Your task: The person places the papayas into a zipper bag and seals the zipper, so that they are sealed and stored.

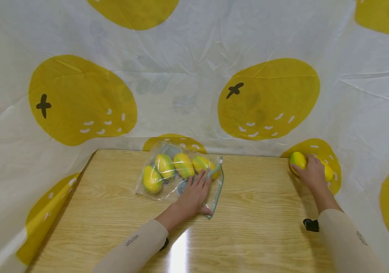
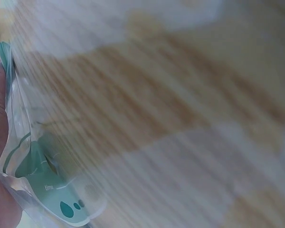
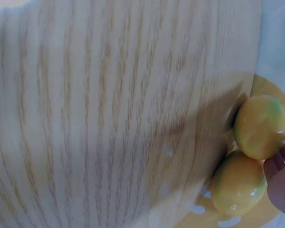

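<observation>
In the head view, my left hand (image 1: 194, 193) lies with fingers spread and straight on a clear zip bag (image 1: 167, 195) near its green-edged opening. Several yellow-green mangoes (image 1: 152, 179) lie inside the bag. The left wrist view catches part of the hand beside the bag's green printed panel (image 2: 57, 190). At the table's back right corner, my right hand (image 1: 312, 172) grips a mango (image 1: 298, 160), thumb and fingers round it. A second mango (image 1: 328, 171) shows beyond that hand, partly hidden. Both mangoes sit close together in the right wrist view, the gripped mango (image 3: 261, 127) above the other mango (image 3: 240, 183).
A light wooden table (image 1: 249, 212) lies beneath. White cloth (image 1: 180, 91) printed with large yellow fruit hangs behind it and along both sides. A dark wrist device (image 1: 311, 225) sticks out by the right sleeve (image 1: 342, 239).
</observation>
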Available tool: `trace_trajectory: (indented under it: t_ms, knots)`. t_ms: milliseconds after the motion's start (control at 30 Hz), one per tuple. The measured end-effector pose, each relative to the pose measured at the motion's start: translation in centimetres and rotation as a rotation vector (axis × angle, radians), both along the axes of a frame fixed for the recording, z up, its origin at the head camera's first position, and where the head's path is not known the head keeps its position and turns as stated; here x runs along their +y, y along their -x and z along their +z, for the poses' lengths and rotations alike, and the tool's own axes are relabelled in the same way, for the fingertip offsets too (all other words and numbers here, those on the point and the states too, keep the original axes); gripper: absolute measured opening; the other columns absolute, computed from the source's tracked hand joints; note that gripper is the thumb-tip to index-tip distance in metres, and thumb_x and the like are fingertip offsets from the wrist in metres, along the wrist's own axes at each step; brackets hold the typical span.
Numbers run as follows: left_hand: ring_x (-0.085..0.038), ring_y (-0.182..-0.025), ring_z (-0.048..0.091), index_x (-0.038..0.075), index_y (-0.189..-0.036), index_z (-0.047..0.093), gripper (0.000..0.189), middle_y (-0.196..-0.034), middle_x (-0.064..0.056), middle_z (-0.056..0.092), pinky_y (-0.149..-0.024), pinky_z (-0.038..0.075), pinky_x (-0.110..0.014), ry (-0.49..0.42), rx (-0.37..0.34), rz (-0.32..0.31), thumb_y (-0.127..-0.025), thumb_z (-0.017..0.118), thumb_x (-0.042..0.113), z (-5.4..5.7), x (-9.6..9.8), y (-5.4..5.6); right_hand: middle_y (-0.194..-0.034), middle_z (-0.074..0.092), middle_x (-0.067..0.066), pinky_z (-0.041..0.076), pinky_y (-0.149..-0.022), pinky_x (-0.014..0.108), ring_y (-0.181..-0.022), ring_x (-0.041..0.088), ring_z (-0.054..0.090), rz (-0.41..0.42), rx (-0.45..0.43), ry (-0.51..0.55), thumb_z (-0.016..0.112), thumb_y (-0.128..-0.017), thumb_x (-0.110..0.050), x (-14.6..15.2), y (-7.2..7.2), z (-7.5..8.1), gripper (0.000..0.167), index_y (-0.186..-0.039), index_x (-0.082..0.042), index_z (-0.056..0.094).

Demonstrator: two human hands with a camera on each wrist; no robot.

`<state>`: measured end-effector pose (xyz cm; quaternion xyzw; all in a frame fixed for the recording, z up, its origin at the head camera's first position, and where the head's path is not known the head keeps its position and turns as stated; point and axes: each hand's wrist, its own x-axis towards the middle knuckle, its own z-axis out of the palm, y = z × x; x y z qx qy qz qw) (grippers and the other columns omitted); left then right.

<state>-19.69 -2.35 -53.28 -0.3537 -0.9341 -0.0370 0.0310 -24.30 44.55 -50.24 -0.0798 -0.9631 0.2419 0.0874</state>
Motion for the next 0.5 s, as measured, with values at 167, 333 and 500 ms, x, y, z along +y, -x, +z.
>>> trace_trajectory:
  t_ms: [167, 333, 500]
  knots:
    - [-0.037, -0.16, 0.014, 0.0, -0.162, 0.022, 0.135, -0.173, -0.022, 0.003, -0.118, 0.036, -0.062, 0.014, 0.046, -0.008, -0.065, 0.075, 0.079, -0.1, 0.0, -0.1, -0.145, 0.025, 0.049, 0.033, -0.095, 0.074, -0.127, 0.069, 0.026, -0.013, -0.081, -0.001, 0.062, -0.101, -0.039, -0.2, 0.0, -0.2, 0.082, -0.152, 0.016, 0.028]
    - [-0.037, -0.16, 0.014, 0.001, -0.161, 0.023, 0.136, -0.173, -0.022, 0.004, -0.117, 0.036, -0.062, 0.009, 0.052, -0.006, -0.065, 0.076, 0.079, -0.2, 0.0, -0.1, -0.15, 0.018, 0.047, 0.035, -0.092, 0.075, -0.128, 0.068, 0.025, -0.02, -0.118, 0.042, 0.064, -0.1, -0.038, -0.6, -0.3, -0.4, 0.084, -0.155, 0.012, 0.025]
    - [-0.036, -0.16, 0.013, 0.001, -0.162, 0.022, 0.136, -0.173, -0.022, 0.004, -0.118, 0.036, -0.062, 0.018, 0.05, -0.005, -0.065, 0.076, 0.079, 0.0, 0.2, 0.0, -0.147, 0.023, 0.048, 0.035, -0.095, 0.077, -0.125, 0.068, 0.03, 0.002, -0.065, 0.04, 0.068, -0.098, -0.032, -0.4, -0.5, -1.2, 0.079, -0.152, 0.011, 0.029]
